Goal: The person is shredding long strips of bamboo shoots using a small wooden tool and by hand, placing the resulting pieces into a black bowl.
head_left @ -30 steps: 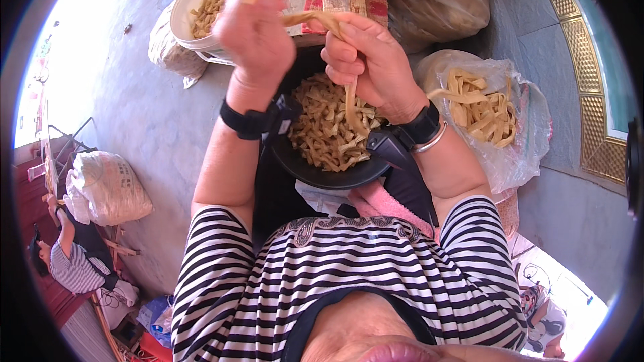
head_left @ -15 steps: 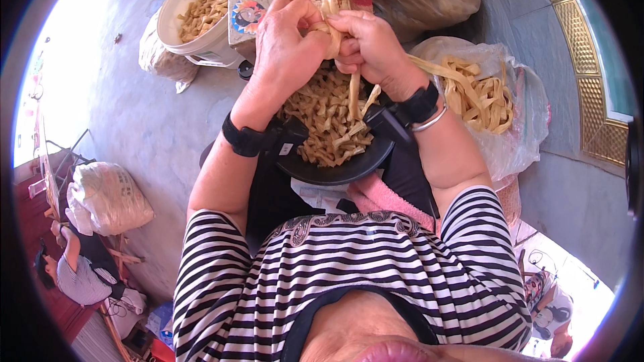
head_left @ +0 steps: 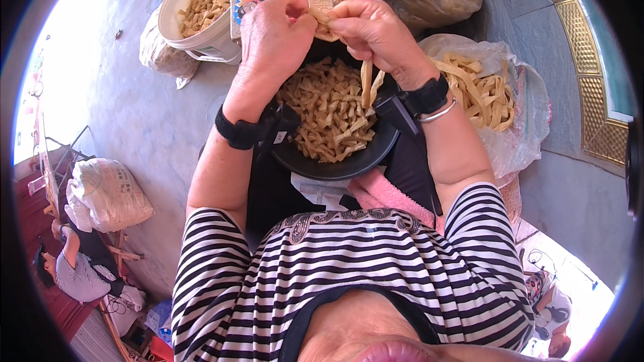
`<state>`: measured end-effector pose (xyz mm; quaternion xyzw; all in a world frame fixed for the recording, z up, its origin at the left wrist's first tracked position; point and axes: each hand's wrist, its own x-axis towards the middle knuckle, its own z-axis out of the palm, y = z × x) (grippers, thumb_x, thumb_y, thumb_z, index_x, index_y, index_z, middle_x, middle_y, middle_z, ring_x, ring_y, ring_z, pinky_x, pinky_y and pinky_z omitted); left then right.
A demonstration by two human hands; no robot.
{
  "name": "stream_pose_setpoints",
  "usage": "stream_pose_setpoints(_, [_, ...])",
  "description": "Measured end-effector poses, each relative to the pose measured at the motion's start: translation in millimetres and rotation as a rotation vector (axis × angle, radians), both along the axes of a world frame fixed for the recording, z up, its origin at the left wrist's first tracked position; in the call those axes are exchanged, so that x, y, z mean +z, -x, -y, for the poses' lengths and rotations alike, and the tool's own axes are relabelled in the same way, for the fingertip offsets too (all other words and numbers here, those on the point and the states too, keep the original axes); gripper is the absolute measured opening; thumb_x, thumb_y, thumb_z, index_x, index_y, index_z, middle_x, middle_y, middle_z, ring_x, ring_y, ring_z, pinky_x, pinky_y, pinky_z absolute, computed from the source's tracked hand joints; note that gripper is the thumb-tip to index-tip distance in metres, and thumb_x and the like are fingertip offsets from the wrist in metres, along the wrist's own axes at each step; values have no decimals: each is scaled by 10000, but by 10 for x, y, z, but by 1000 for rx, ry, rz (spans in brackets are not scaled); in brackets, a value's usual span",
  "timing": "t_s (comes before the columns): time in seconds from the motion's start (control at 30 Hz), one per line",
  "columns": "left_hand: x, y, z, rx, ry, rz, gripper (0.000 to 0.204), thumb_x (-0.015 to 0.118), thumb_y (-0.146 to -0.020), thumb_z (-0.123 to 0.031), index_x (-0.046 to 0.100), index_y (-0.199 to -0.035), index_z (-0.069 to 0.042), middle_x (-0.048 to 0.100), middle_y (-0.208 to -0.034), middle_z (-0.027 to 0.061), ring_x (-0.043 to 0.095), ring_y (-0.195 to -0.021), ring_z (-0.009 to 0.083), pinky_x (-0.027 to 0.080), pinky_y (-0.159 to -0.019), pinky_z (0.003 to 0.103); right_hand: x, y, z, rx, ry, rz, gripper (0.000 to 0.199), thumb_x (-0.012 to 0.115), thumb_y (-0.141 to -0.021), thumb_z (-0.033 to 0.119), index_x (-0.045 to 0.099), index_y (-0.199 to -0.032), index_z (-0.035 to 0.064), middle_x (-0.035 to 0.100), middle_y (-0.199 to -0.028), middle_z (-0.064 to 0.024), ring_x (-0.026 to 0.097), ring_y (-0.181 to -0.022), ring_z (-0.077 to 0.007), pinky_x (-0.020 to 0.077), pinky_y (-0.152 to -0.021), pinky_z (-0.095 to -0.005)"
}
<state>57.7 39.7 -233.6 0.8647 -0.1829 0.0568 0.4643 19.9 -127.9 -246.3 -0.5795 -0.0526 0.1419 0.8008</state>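
Left hand (head_left: pixel 276 35) and right hand (head_left: pixel 376 33) both pinching the tan strip (head_left: pixel 324 27), bunched bit smack between 'em; loose tail (head_left: pixel 366 84) runs bodyward, right hand's nearer.

Bright daylight washes out the floor (head_left: pixel 127 100) at upper left and glares at lower right, while fisheye distortion bends straight edges toward a black rim
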Motion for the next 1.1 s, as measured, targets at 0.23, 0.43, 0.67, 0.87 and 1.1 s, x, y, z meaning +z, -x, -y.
stream_pose_setpoints(0.23, [11, -41, -92, -214, 83, -3, 125, 618, -784, -109, 590, -773, 13, 566, -613, -11, 533, -568, 54, 421, -530, 200, -30, -9, 77, 132, -366, -106, 102, 559, -856, 55, 621, -926, 14, 397, -569, 63, 293, -446, -19, 234, -399, -175])
stream_pose_setpoints(0.43, [129, -46, -159, -385, -186, -50, 219, 607, -850, -176, 590, -735, 11, 523, -552, -10, 513, -505, 48, 418, -542, 171, -33, 5, 50, 61, -124, -5, 158, 590, -848, 155, 616, -937, 26, 404, -580, 67, 309, -460, -18, 258, -416, -185])
stream_pose_setpoints(0.67, [132, -129, -262, -551, 486, -638, 266, 580, -852, -176, 547, -636, -25, 428, -474, -1, 412, -370, 104, 323, -370, 232, 97, 22, 75, -38, 253, 246, 147, 603, -848, 180, 650, -869, 42, 513, -620, 62, 382, -491, -4, 289, -438, -161])
stream_pose_setpoints(0.87, [101, -207, -406, -753, 618, -735, 332, 491, -900, -232, 460, -607, -80, 397, -469, -6, 419, -382, 116, 323, -399, 213, 93, 22, 339, -72, 193, 310, 139, 605, -859, 160, 658, -810, 41, 547, -621, 47, 409, -499, -6, 317, -445, -152])
stream_pose_setpoints(1.1, [48, -193, -338, -540, 115, -178, 302, 448, -943, -282, 597, -878, -28, 564, -667, 11, 536, -618, 75, 416, -595, 206, 81, 25, 290, -39, 368, 289, 140, 616, -839, 138, 646, -770, 20, 553, -627, 47, 436, -542, -17, 349, -498, -180])
